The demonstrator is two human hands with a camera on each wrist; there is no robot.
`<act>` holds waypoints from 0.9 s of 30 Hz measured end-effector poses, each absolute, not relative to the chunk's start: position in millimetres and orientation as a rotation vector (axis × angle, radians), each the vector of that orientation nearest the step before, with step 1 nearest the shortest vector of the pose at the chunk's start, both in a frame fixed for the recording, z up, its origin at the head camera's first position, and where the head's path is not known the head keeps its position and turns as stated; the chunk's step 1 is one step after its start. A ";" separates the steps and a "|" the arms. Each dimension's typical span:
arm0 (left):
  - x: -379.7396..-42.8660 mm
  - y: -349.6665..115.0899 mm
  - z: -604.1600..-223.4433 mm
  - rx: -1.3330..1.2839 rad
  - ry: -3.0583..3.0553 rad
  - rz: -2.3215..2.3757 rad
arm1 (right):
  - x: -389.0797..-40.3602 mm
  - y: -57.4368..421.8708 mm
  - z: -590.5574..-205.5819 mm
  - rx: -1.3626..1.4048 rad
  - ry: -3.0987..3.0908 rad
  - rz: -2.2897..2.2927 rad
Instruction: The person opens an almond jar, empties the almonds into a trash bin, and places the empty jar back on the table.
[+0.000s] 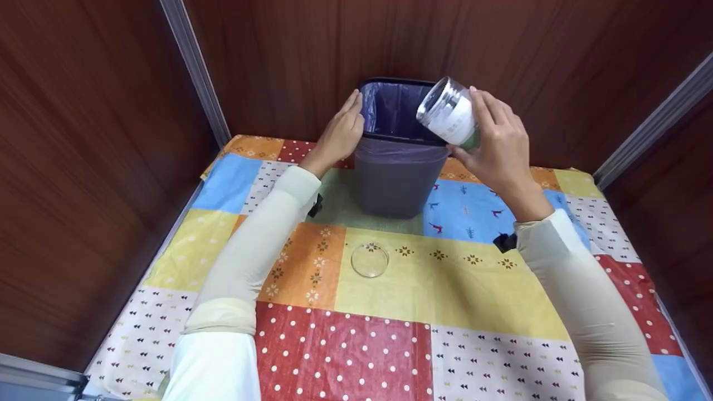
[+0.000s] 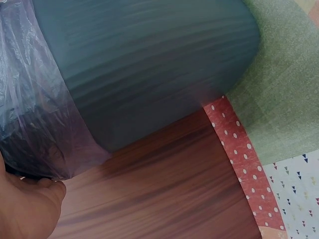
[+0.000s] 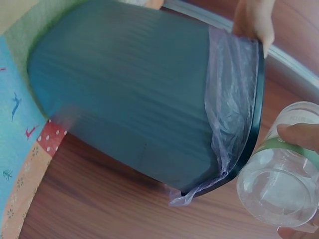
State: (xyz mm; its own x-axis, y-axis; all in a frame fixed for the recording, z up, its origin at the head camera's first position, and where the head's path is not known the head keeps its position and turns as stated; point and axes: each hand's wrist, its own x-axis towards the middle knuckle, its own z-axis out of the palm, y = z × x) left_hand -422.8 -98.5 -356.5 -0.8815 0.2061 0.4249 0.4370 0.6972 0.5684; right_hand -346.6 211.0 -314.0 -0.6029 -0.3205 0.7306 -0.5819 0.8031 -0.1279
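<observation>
My right hand [image 1: 498, 139] grips a clear jar [image 1: 452, 117] with a white and green label around its body. The jar is tilted, its mouth facing left over the opening of a dark bin [image 1: 395, 181]. In the right wrist view the jar's see-through base [image 3: 279, 194] faces the camera, with fingers on the label. A thin purple bag [image 3: 232, 89] lines the bin and folds down over its rim. My left hand [image 1: 342, 128] rests against the left side of the rim, fingers fairly straight in the head view.
A round clear lid or dish [image 1: 370, 260] lies on the patchwork tablecloth [image 1: 384, 356] in front of the bin. Behind the bin stands a brown wood-grain panel [image 1: 301, 61], with similar panels at both sides.
</observation>
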 end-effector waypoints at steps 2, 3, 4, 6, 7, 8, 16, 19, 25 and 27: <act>-423.2 -98.8 -356.0 -0.504 -2.580 -0.985 | -345.5 210.9 -315.5 0.662 -2.254 0.462; -423.4 -98.9 -355.7 -0.504 -2.581 -0.985 | -344.7 210.9 -316.1 0.660 -2.255 0.461; -423.4 -99.1 -355.5 -0.500 -2.583 -0.982 | -343.7 210.8 -316.7 0.659 -2.259 0.463; -422.9 -99.1 -355.3 -0.496 -2.584 -0.985 | -341.7 211.0 -317.6 0.650 -2.266 0.467; -422.7 -99.0 -355.1 -0.495 -2.584 -0.991 | -340.9 211.3 -317.8 0.647 -2.267 0.467; -422.4 -99.0 -354.8 -0.495 -2.583 -0.993 | -340.3 211.5 -318.0 0.644 -2.267 0.469; -422.5 -102.4 -351.8 -0.472 -2.571 -0.992 | -340.8 211.2 -320.9 0.644 -2.219 0.516; -423.5 -103.2 -352.3 -0.474 -2.573 -0.993 | -341.6 212.4 -324.1 0.645 -2.202 0.531; -424.5 -102.4 -355.5 -0.473 -2.578 -0.994 | -341.4 215.2 -329.5 0.626 -2.187 0.558; -425.1 -102.1 -355.7 -0.473 -2.579 -0.995 | -340.4 215.6 -330.1 0.622 -2.183 0.562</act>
